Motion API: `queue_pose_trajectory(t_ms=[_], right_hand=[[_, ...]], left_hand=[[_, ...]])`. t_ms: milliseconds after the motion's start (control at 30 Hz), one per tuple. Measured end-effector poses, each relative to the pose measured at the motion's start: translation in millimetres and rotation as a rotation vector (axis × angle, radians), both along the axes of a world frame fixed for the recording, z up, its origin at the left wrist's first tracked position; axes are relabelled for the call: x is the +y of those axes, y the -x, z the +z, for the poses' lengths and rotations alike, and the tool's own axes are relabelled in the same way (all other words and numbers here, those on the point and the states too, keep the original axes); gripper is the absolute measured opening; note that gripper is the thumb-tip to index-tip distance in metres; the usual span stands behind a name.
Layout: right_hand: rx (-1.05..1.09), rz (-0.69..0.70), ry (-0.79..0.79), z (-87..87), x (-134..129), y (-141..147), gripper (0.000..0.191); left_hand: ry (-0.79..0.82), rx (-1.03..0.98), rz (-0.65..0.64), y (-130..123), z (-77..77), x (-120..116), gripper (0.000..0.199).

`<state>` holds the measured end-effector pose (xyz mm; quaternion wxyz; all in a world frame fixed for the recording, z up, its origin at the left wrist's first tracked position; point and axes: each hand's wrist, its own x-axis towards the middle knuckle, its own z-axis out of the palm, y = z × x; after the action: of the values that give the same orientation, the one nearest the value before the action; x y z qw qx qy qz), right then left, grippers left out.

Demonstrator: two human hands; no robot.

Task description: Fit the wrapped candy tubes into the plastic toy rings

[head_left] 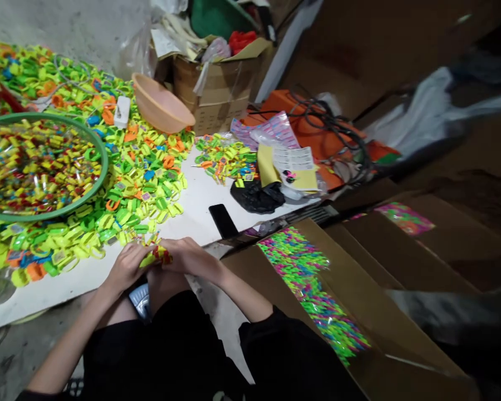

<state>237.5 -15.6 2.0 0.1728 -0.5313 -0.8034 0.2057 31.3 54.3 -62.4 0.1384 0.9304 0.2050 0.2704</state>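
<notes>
My left hand (128, 266) and my right hand (186, 255) meet at the near edge of the white table, above my knees. Both are closed around a few small yellow and red plastic pieces (162, 256); the fingers hide much of them, and their exact kind is unclear. Similar small pieces fill a round green-rimmed basket (104, 167) at the left. Just beyond my hands spreads a heap of bright watch-like plastic toys (158, 200), mostly yellow-green with some orange and blue.
A black phone (223, 221) lies right of my hands, near a black plastic bag (256, 196). Behind the heap are a tilted pink bowl (162, 104) and a full cardboard box (221, 92). An open carton (342, 278) with colourful packets (313, 295) stands at my right.
</notes>
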Motion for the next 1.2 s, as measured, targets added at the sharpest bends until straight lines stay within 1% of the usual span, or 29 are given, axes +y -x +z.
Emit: queue_pose_trajectory(t_ms=[167, 300, 400, 500, 600, 767, 900, 967, 1033, 1133, 1200], right_hand=[[0.024, 0.098, 0.009, -1.3, 1, -14, 0.022], [0.01, 0.081, 0.058, -5.0, 1, -26, 0.022], [0.011, 0.065, 0.072, -10.4, 1, -31, 0.02], [-0.056, 0.032, 0.113, -19.4, 2, -33, 0.022], [-0.104, 0.02, 0.166, -32.6, 4, -35, 0.023], [-0.094, 0.038, 0.178, -57.5, 2, -42, 0.027], [-0.048, 0.062, 0.243, -67.5, -2, -47, 0.027], [-0.004, 0.073, 0.283, -67.9, -5, -48, 0.027], [0.019, 0.066, 0.3, -66.5, -8, -47, 0.028], [0.005, 0.041, 0.302, -63.2, -12, -45, 0.035], [0.014, 0.048, 0.288, -60.4, -13, -43, 0.035]], left_hand=[[0.009, 0.028, -0.026, -9, -3.2, 0, 0.023], [0.021, 0.011, -0.051, -19, -4.8, -2, 0.022], [0.065, 0.003, -0.049, -26, -7.2, -2, 0.024], [0.16, 0.018, -0.032, -32, -10.2, -1, 0.025], [0.255, 0.061, -0.027, -35, -14.3, -1, 0.026], [0.321, 0.109, -0.075, -40, -27.4, -3, 0.026], [0.379, 0.113, -0.12, -43, -35.9, -10, 0.028], [0.415, 0.148, -0.155, -44, -35.2, -13, 0.025], [0.43, 0.191, -0.181, -43, -31.2, -15, 0.022], [0.408, 0.23, -0.183, -42, -23.3, -16, 0.02], [0.369, 0.256, -0.183, -40, -20.4, -17, 0.02]])
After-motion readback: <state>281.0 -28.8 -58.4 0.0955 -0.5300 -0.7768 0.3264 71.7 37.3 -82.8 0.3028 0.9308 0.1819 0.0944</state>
